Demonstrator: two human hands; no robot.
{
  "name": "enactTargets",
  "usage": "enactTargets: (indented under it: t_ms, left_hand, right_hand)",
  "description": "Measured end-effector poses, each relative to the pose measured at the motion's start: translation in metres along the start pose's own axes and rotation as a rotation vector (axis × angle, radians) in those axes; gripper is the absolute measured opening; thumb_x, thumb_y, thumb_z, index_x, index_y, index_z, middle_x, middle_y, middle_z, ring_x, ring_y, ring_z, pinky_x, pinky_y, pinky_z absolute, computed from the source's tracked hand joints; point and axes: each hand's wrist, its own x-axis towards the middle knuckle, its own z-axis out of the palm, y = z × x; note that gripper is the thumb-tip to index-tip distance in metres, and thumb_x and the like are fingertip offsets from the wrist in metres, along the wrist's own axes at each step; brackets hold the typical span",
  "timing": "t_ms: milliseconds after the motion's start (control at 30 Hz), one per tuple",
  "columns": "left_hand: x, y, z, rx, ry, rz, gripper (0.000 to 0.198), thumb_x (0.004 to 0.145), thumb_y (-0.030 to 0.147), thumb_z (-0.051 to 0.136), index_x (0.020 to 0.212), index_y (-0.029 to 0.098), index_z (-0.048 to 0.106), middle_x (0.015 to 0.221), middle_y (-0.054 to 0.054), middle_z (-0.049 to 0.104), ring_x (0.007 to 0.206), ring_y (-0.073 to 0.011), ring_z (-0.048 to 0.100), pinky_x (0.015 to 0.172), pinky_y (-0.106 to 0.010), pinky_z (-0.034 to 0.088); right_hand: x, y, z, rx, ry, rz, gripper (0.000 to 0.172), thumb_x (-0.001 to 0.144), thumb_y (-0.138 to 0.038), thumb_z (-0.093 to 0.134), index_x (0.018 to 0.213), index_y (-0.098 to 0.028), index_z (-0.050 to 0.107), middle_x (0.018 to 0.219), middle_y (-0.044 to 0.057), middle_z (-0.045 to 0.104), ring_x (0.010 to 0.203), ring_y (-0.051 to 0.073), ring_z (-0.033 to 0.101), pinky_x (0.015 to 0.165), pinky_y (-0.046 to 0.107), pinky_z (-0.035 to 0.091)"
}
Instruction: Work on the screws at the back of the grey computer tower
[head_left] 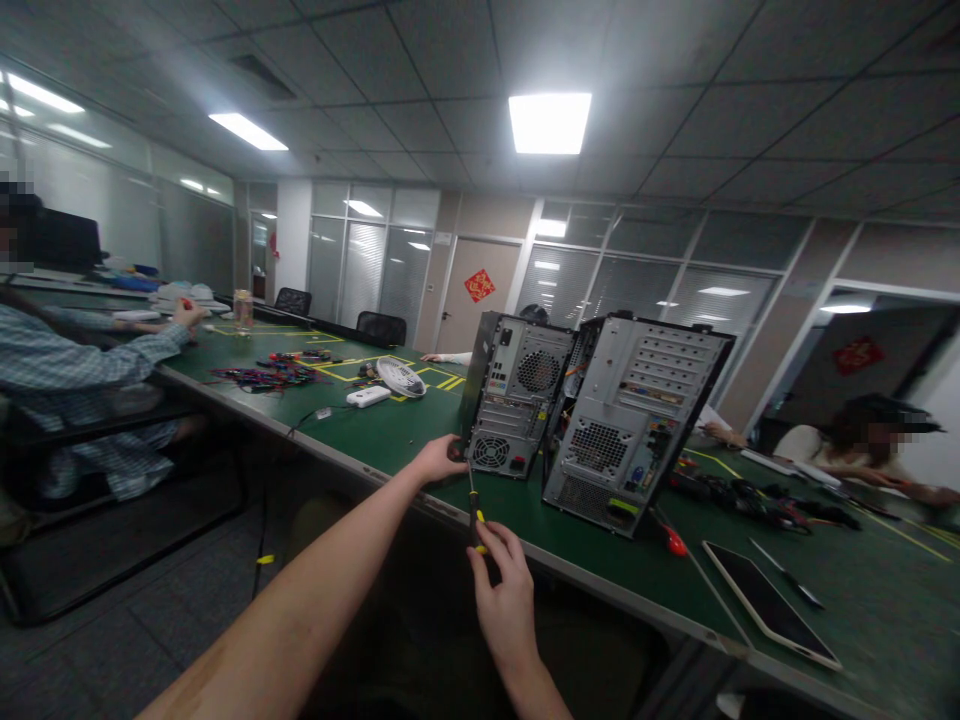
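Observation:
Two computer towers stand upright on the green table with their backs towards me. At the lower left corner of the smaller tower (514, 410) is my left hand (439, 460), its fingers curled together by a dark spot; what they hold is hidden. My right hand (508, 580) is closed around the black and yellow handle of a screwdriver (477, 515). The screwdriver's thin shaft points up to the tower's lower left edge, close to my left thumb. The larger tower (630, 420) leans slightly in view, right of the smaller one.
A tablet-like device (772, 603), a thin pen-like tool (786, 573) and a red-ended item (675, 541) lie at right. Black cables (750, 500) lie behind them. Leftward are a white fan (401, 377), a power strip (367, 397) and coloured wires (270, 375). People sit at both sides.

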Motion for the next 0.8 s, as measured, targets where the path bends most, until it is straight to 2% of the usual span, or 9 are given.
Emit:
enactTargets:
  t_ms: [300,533,800]
  left_hand:
    - [-0.0004,0.0000,0.0005,0.006,-0.008,-0.003,0.077,0.067,0.043,0.084,0.133,0.013,0.059,0.104,-0.009,0.073,0.093,-0.0220,0.070,0.082,-0.028,0.054]
    - [0.0000,0.0010,-0.0004,0.043,-0.031,-0.011,0.068,0.068,0.020,0.077,0.133,0.016,0.059,0.107,-0.007,0.073,0.096,-0.0203,0.070,0.084,-0.025,0.053]
    - [0.0019,-0.0036,0.0006,0.023,-0.028,0.012,0.080,0.063,0.040,0.086,0.134,0.015,0.059,0.106,-0.009,0.073,0.095,-0.0235,0.070,0.085,-0.030,0.055]
  right_hand:
    - [0.0021,-0.0027,-0.0025,0.006,0.014,-0.049,0.031,0.095,-0.029,0.061,0.123,-0.025,0.073,0.122,0.011,0.068,0.112,0.024,0.067,0.098,0.037,0.055]
    - [-0.0010,-0.0037,-0.0007,-0.012,-0.012,-0.070,0.029,0.093,-0.026,0.062,0.119,-0.024,0.075,0.122,0.011,0.068,0.112,0.025,0.067,0.098,0.038,0.055]
    - [-0.0003,-0.0036,-0.0010,0.013,-0.039,-0.059,0.030,0.094,-0.024,0.059,0.120,-0.023,0.074,0.125,0.012,0.067,0.115,0.025,0.066,0.101,0.040,0.054]
